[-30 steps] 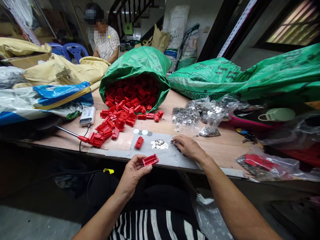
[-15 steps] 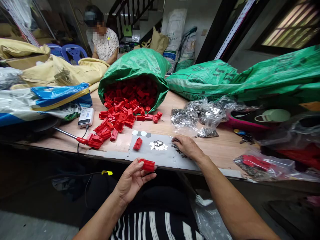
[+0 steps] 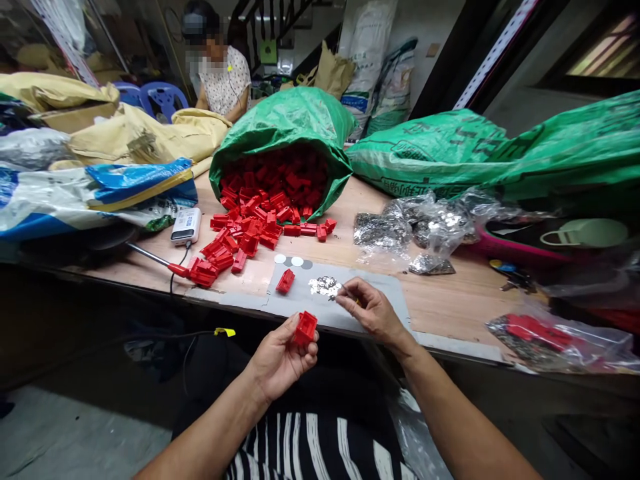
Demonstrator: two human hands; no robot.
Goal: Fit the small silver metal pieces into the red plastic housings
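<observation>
My left hand (image 3: 280,357) is closed around a red plastic part (image 3: 305,328), its hollow side turned up and towards me. To the right and a little higher, my right hand (image 3: 375,313) pinches a small dark metal piece (image 3: 332,298) at its fingertips; its exact shape is too small to tell. Just beyond those fingertips lies a pile of small shiny metal pieces (image 3: 324,286) on a grey mat (image 3: 300,303). Another red part (image 3: 285,281) rests on the mat, left of that pile. My right hand hides part of the mat.
A green sack (image 3: 300,113) spills many red parts onto the table from behind. Plastic bags of metal pieces (image 3: 383,230) lie at right. A white power bank (image 3: 185,226) with a cable sits left. Across the table is another person (image 3: 225,80).
My right hand has come left from the mat's right part with the small piece, nearer my left hand. The red part in my left hand has been turned end-up. The view has shifted slightly.
</observation>
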